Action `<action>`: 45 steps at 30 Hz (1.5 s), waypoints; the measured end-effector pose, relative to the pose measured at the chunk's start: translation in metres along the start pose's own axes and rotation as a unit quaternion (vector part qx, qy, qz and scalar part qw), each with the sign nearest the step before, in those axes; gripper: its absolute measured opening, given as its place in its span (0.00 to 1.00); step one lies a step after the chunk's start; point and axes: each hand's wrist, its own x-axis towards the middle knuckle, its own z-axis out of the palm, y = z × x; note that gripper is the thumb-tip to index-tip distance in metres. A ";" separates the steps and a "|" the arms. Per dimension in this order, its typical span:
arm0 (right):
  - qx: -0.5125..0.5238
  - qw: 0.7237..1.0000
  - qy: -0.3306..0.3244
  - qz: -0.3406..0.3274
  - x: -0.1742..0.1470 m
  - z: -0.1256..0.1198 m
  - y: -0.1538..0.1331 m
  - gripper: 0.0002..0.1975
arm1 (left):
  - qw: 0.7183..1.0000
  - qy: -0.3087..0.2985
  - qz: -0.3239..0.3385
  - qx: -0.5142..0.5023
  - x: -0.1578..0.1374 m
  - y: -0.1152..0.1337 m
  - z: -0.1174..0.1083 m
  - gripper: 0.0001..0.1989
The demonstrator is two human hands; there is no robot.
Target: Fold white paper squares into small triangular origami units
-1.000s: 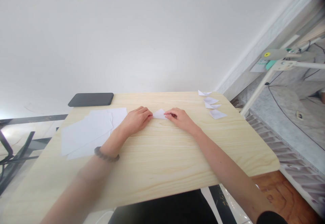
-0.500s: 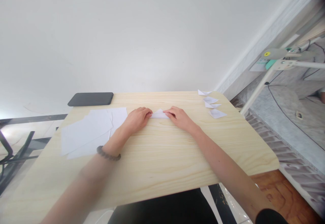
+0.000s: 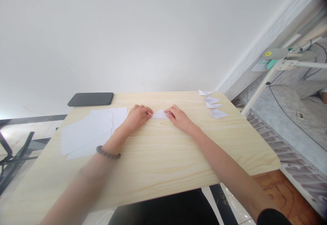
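Note:
Between my hands, on the wooden table, lies a small piece of folded white paper (image 3: 159, 114) with a peak at its top. My left hand (image 3: 139, 116) has its curled fingertips at the paper's left corner. On the opposite side, my right hand (image 3: 177, 117) pinches the right corner between thumb and fingers. The finer creases are too small to make out. A fan of loose white paper sheets (image 3: 87, 133) lies left of my left hand. Several folded paper boats (image 3: 218, 113) stand in a row to the right of my right hand.
A black phone (image 3: 91, 99) lies at the table's back left corner. A white wall (image 3: 153, 41) rises behind the wooden table (image 3: 166, 163). To the right stand a white metal frame (image 3: 263, 89) and a grey sofa (image 3: 293, 109).
The left fingers have loosened slightly and shifted left, and more of the folded paper shows as a triangle. My right hand stays at its corner.

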 end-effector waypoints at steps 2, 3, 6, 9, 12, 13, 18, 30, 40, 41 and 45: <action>-0.006 1.000 0.002 0.003 -0.001 0.000 -0.001 0.11 | 1.000 0.001 0.026 0.007 -0.001 0.003 -0.001 0.12; -0.008 1.000 0.004 0.005 -0.001 0.000 -0.002 0.11 | 0.999 -0.001 0.043 0.010 -0.001 0.005 -0.002 0.13; -0.012 1.000 0.008 0.014 -0.002 0.001 -0.003 0.12 | 0.996 -0.015 0.088 0.024 -0.002 0.008 -0.003 0.17; -0.007 1.000 0.009 0.014 -0.002 0.001 -0.003 0.09 | 0.992 -0.027 0.110 0.048 -0.002 0.008 -0.003 0.20; 0.003 1.000 0.010 0.011 -0.001 0.000 -0.002 0.08 | 0.992 -0.035 0.110 0.053 -0.003 0.005 -0.002 0.20; 0.009 1.000 0.008 0.009 -0.001 -0.001 -0.001 0.08 | 0.993 -0.036 0.104 0.048 -0.003 0.003 -0.002 0.20; 0.041 0.999 -0.007 -0.011 -0.002 -0.008 0.004 0.07 | 0.997 -0.039 0.058 0.032 -0.004 -0.001 0.000 0.18; -0.037 0.991 0.002 -0.128 -0.005 -0.008 -0.005 0.12 | 0.993 -0.023 0.108 0.038 -0.004 0.010 -0.010 0.13; -0.140 0.977 0.068 -0.146 -0.001 0.002 -0.004 0.08 | 0.988 0.036 0.124 0.080 -0.003 0.012 -0.006 0.11; -0.151 0.974 0.078 -0.149 -0.001 0.003 -0.005 0.08 | 0.988 0.045 0.124 0.078 -0.003 0.012 -0.005 0.10; -0.172 0.964 0.122 -0.164 -0.001 0.003 -0.009 0.08 | 0.985 0.075 0.147 0.058 -0.003 0.015 -0.005 0.09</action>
